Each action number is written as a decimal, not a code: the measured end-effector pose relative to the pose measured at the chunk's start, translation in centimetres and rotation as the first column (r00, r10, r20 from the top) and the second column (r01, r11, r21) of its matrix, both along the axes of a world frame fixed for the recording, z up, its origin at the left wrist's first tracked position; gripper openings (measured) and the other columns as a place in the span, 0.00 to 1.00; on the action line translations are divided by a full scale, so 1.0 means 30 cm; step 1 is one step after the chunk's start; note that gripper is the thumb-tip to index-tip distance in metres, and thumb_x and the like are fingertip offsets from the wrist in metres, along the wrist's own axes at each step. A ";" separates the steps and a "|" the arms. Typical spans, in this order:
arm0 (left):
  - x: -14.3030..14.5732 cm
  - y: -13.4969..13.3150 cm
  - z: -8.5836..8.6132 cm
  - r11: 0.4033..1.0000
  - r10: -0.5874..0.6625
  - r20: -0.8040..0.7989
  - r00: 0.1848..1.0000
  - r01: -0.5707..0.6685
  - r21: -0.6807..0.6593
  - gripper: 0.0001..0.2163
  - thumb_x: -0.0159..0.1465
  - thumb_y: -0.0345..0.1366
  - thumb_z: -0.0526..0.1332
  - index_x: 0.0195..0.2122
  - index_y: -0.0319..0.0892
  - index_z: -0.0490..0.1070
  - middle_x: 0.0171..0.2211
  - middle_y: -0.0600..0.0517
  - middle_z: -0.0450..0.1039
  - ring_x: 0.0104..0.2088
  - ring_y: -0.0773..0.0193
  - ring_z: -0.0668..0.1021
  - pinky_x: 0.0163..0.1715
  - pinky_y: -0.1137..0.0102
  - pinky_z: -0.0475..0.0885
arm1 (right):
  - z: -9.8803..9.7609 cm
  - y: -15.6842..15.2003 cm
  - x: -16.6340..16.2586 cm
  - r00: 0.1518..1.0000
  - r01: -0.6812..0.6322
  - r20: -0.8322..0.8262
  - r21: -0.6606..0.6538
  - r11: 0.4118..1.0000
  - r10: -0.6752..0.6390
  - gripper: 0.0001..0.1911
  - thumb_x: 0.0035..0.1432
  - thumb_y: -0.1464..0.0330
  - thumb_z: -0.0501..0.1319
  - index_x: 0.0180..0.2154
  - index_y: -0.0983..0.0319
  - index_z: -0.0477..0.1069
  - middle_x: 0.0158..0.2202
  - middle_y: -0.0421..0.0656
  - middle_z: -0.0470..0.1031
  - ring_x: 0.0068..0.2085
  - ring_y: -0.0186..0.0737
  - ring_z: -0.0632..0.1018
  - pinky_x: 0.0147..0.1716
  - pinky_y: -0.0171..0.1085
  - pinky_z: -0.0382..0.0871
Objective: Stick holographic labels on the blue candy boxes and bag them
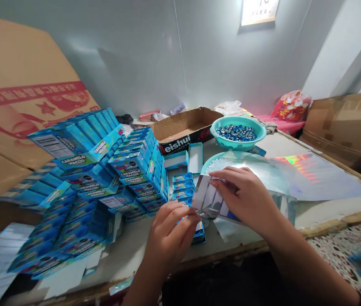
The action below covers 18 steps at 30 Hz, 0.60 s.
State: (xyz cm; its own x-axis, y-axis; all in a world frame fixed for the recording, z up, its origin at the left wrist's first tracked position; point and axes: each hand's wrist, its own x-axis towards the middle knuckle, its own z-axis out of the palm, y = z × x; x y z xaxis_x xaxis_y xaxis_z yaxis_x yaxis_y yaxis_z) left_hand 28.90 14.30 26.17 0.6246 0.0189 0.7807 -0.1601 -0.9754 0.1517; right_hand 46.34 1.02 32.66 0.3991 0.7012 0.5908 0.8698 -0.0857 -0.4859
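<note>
Left hand [171, 231]: thumb and fingers pinched at lower end of pale, shiny packaging piece [202, 192]. Right hand [243, 196]: thumb and fingers gripping its upper part. Piece sits tilted between both hands, above table [121, 259]. Just behind: row of small blue boxes [183, 185]. Further left: stacked Caramelo Macizo boxes [139, 165]. Behind right hand: teal basin [207, 160], white pieces inside. Farther back: teal bowl [238, 145] of blue-silver pieces, beside cardboard tray [206, 117].

Premises consistent with a packing workshop: blue boxes [140, 168] stacked along the left edge of the table [125, 250], bowl [236, 145] of small pieces [236, 132] near the far edge, large cartons [342, 123] either side.
</note>
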 end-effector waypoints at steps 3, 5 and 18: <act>-0.005 -0.010 -0.009 0.996 -0.068 0.051 0.996 0.071 -0.049 0.13 0.59 0.19 0.65 0.42 0.40 0.73 0.40 0.50 0.77 0.45 0.63 0.75 0.53 0.58 0.72 | 0.005 -0.006 -0.006 1.000 0.000 -0.005 0.016 1.000 0.000 0.08 0.65 0.72 0.61 0.42 0.59 0.79 0.31 0.37 0.78 0.31 0.36 0.73 0.39 0.40 0.61; -0.009 -0.019 -0.012 0.991 -0.091 0.099 0.991 0.100 -0.091 0.13 0.59 0.18 0.64 0.41 0.40 0.72 0.41 0.49 0.76 0.45 0.62 0.75 0.52 0.59 0.73 | 0.007 -0.010 -0.009 1.000 -0.009 -0.016 0.022 1.000 0.010 0.08 0.65 0.73 0.61 0.42 0.59 0.79 0.31 0.37 0.77 0.31 0.35 0.73 0.39 0.39 0.61; -0.015 -0.049 0.000 0.996 0.009 0.157 0.988 0.006 -0.090 0.09 0.58 0.24 0.68 0.40 0.39 0.73 0.42 0.46 0.76 0.47 0.56 0.76 0.47 0.56 0.74 | -0.005 -0.017 -0.028 0.999 -0.020 -0.025 0.034 0.999 0.020 0.08 0.65 0.73 0.61 0.42 0.60 0.78 0.32 0.38 0.79 0.33 0.36 0.75 0.40 0.39 0.61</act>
